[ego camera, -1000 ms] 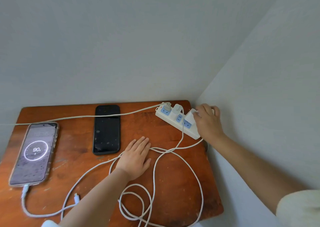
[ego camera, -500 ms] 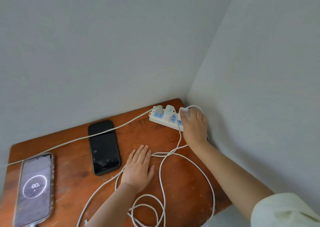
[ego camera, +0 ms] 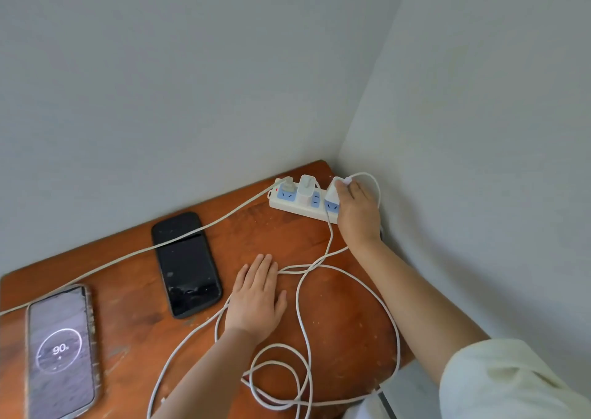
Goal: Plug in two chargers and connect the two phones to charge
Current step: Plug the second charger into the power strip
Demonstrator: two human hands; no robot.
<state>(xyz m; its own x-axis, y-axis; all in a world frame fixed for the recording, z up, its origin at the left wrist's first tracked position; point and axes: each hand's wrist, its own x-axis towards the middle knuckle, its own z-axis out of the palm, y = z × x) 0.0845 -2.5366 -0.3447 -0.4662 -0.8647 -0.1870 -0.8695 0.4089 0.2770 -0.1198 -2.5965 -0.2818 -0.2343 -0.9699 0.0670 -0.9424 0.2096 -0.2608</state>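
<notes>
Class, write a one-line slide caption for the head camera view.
Right hand seats a white charger in the power strip; left hand rests flat.

Readable only at lower left of the frame: "90" with a small percent sign, inside a white ring on the lit phone screen (ego camera: 60, 351).

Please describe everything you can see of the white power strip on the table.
The power strip is a long white bar, plastic by its look, with blue socket faces. It lies flat at the far right corner of the wooden table, angled toward the wall. A flat plug fills its left socket, and a white charger stands in the middle one. The right hand covers its right end, gripping a second white charger there. Whether that one is fully seated is hidden.
</notes>
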